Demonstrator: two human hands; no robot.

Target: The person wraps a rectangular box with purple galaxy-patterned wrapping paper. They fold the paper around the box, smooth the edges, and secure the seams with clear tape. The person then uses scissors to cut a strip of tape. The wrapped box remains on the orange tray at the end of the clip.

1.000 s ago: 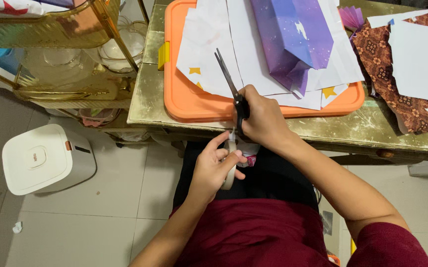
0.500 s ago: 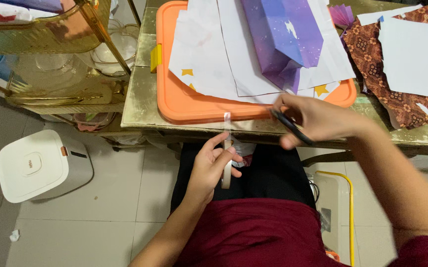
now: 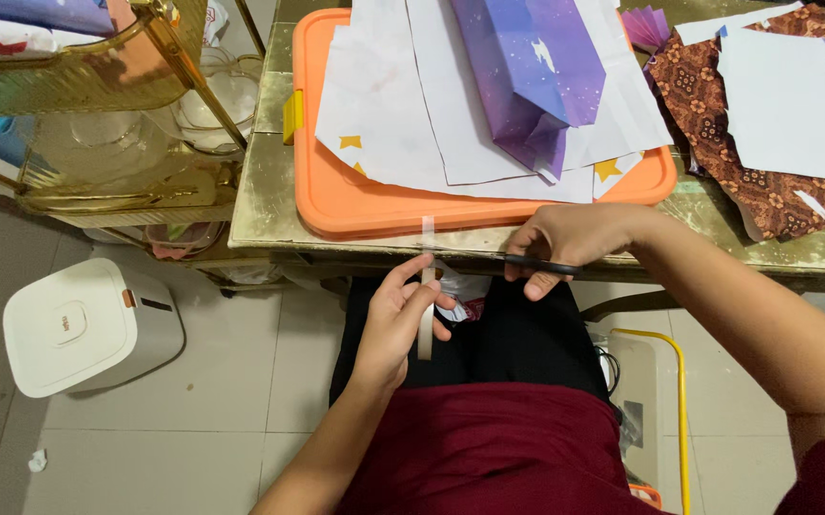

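Two bare hands worked just below the near edge of a gold-coloured table (image 3: 269, 205). The left hand (image 3: 398, 319) was closed around a roll of clear tape (image 3: 425, 329), held on edge over the person's lap, with a strip of tape (image 3: 427, 234) drawn straight up from it to the table's front edge, where its tip lay against the rim of an orange tray (image 3: 336, 195). The right hand (image 3: 565, 243) was curled around a pair of black scissors (image 3: 536, 264), which lay level along the table's edge, just right of the strip and apart from it; whether the blades were parted could not be told.

On the tray lay overlapping white paper sheets (image 3: 403, 114), some with yellow stars, and on top of them a purple paper bag (image 3: 527, 67) with a starry print. To the right, brown patterned paper (image 3: 784, 205) lay under more white paper pieces (image 3: 784, 105). Left of the table stood a gold wire rack (image 3: 107, 124) holding glassware, and on the tiled floor below it sat a white lidded bin (image 3: 88, 324). The person wore a dark red top.
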